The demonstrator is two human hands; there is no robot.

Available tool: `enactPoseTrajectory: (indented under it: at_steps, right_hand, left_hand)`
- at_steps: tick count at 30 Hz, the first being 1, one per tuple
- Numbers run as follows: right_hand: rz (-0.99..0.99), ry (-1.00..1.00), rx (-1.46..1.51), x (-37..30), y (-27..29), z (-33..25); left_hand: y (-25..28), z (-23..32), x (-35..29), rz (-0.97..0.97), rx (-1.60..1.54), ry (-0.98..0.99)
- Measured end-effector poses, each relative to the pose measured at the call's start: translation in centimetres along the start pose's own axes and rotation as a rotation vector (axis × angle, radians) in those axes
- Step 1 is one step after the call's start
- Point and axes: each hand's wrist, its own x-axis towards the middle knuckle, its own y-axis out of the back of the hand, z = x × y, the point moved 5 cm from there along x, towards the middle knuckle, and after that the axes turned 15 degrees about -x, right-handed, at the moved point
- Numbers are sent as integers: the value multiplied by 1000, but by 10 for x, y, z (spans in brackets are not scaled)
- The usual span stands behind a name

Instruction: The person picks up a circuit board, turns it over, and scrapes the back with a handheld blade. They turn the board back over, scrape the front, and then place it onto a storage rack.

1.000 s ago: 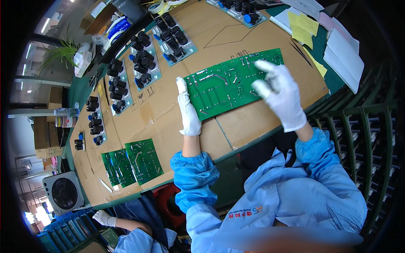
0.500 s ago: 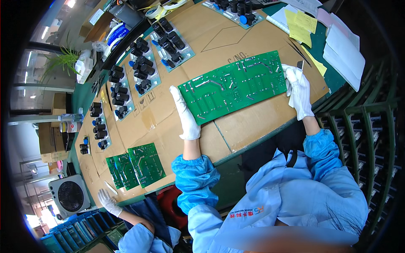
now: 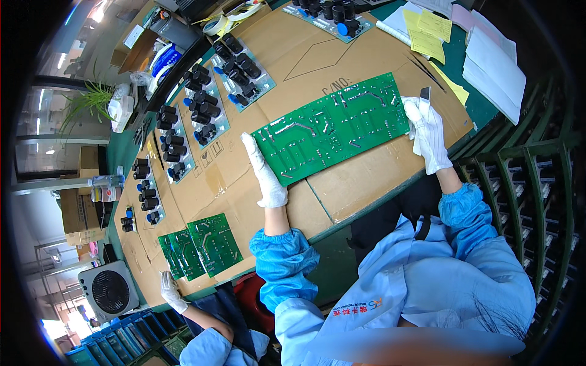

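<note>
Between my gloved hands I hold a long green circuit board (image 3: 329, 128), solder side up, tilted above the cardboard-covered table. My left hand (image 3: 266, 174) grips its left end, thumb along the edge. My right hand (image 3: 427, 134) is closed at the board's right end. A small flat metal-tipped tool (image 3: 425, 93) sticks up from the fingers of that hand; its kind does not show. Both hands wear white gloves, with blue sleeve covers below.
Boards with black capacitors (image 3: 204, 107) stand in a row at the left and back. More green boards (image 3: 215, 244) lie at the near left, beside a co-worker's gloved hand (image 3: 173, 291). Papers (image 3: 493, 70) lie at the back right; a dark rack (image 3: 531, 201) stands on the right.
The board and my hands sit slightly further left in the picture; my grip looks the same. The co-worker's hand has moved right, closer to the green boards, and its fingers have drawn together.
</note>
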Motion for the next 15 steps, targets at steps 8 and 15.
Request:
enactPoseTrajectory:
  at_steps: [8, 15]
  right_hand:
    - [-41, 21, 36, 0, 0, 0]
    - [-93, 0, 114, -1, -1, 2]
  left_hand:
    - [14, -9, 11, 3, -70, 51]
    - [10, -7, 12, 43, -114, 68]
